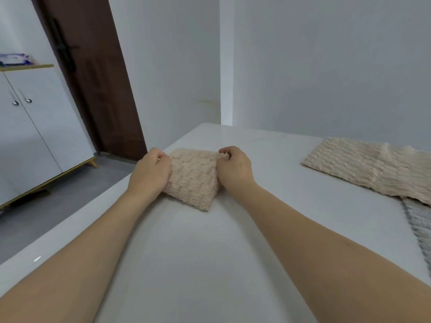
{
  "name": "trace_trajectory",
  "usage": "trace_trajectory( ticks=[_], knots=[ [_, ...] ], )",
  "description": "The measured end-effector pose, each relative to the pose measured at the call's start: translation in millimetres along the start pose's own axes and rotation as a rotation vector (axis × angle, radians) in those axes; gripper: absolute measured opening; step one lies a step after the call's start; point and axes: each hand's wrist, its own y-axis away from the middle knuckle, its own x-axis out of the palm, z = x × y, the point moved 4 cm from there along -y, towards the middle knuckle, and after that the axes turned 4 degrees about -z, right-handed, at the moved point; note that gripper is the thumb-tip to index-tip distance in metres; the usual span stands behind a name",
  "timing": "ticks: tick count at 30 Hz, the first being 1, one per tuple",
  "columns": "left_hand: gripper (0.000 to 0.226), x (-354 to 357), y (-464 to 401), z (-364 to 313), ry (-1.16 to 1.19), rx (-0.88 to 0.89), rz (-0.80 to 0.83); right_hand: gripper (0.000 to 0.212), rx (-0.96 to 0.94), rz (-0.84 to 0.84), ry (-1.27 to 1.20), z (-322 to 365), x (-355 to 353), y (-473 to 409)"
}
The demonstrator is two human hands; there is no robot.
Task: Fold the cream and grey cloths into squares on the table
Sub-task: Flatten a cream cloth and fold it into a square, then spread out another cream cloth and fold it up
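A small folded cream cloth [194,178] lies near the far left corner of the white table [186,264]. My left hand [151,170] grips its left edge with curled fingers. My right hand [234,165] pinches its far right corner. A larger cream cloth [363,165] lies spread flat at the right side of the table. A grey cloth [419,224] shows beneath it at the right edge, mostly cut off by the frame.
The table's left edge runs diagonally beside a grey floor [58,206]. A white cabinet [30,136] on wooden legs and a dark brown door [93,78] stand to the left. White walls close the far side.
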Motion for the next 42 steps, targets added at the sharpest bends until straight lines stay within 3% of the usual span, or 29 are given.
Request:
trace_trajectory(
  ticks=[4,10,14,20,23,26,28,31,33,36,38,42],
  knots=[
    [0.014,-24.9,-30.2,32.4,-0.087,-0.036,-0.12,0.04,-0.101,0.065,0.097,13.6,47.6,-17.1],
    [0.014,-22.2,-36.5,54.4,-0.38,-0.042,-0.115,0.037,-0.185,0.087,0.402,-2.3,74.4,-25.7],
    [0.016,-24.7,-36.5,55.8,-0.346,-0.037,-0.178,0.037,-0.193,0.089,0.475,-5.4,78.5,-33.2],
    [0.032,-19.2,-39.1,61.5,-0.434,-0.112,-0.054,0.03,-0.239,0.095,0.664,-7.3,83.8,-41.7],
    [0.04,-14.6,-36.7,58.2,-0.613,-0.066,-0.024,0.029,-0.231,0.073,0.713,-6.6,81.9,-38.2],
    [0.041,-19.2,-33.5,55.0,-0.614,-0.031,-0.066,0.031,-0.257,0.067,0.659,0.5,65.1,-18.1],
    [0.045,-31.5,-25.4,44.2,-0.545,0.026,-0.211,0.034,-0.343,0.073,0.677,5.9,29.5,-4.7],
    [0.048,-28.9,5.7,-3.8,-0.472,0.282,-0.376,0.04,-0.425,0.001,0.75,11.0,-64.6,-3.2],
    [0.046,0.8,32.3,-52.7,-0.375,0.505,-0.282,0.044,-0.378,-0.048,0.859,3.6,-132.9,-6.6],
    [0.043,74.5,71.0,-127.5,-0.22,0.737,0.124,0.048,-0.168,-0.042,1.021,-25.8,-215.8,-7.5],
    [0.042,123.7,89.2,-169.5,-0.119,0.716,0.368,0.05,-0.038,-0.011,1.101,-46.4,-253.0,-4.2],
    [0.057,205.6,101.4,-218.8,-0.007,0.462,0.796,0.05,0.145,0.137,1.171,-79.0,-300.4,1.9]
  ],
)
